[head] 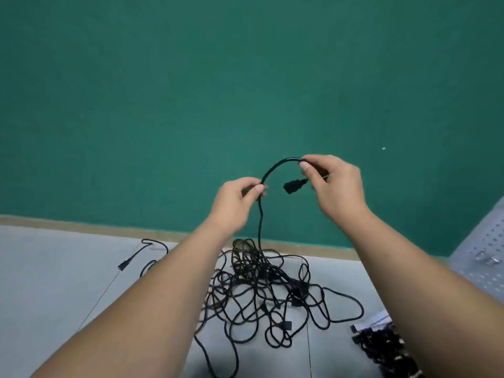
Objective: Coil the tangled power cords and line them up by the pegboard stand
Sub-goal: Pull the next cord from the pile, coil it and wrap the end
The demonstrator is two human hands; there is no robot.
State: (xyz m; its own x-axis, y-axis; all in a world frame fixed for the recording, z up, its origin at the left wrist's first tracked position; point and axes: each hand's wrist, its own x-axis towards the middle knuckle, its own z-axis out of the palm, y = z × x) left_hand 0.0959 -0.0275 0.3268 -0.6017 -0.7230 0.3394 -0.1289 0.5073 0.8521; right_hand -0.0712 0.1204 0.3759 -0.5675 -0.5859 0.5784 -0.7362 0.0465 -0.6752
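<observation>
A tangle of black power cords (261, 285) lies on the grey floor below my raised hands. One black cord (275, 166) rises out of the pile and arches between my hands. My left hand (237, 203) pinches this cord at the left foot of the arch. My right hand (332, 184) pinches the cord's other end, and its black plug (293, 185) points left just under the fingers. The grey pegboard stand (488, 252) leans at the right edge.
A green wall (191, 91) stands straight ahead with a tan skirting strip (81, 223) at its foot. Another black cord end (136, 257) lies on the floor at the left. A bag of dark small parts (381, 345) sits at the lower right.
</observation>
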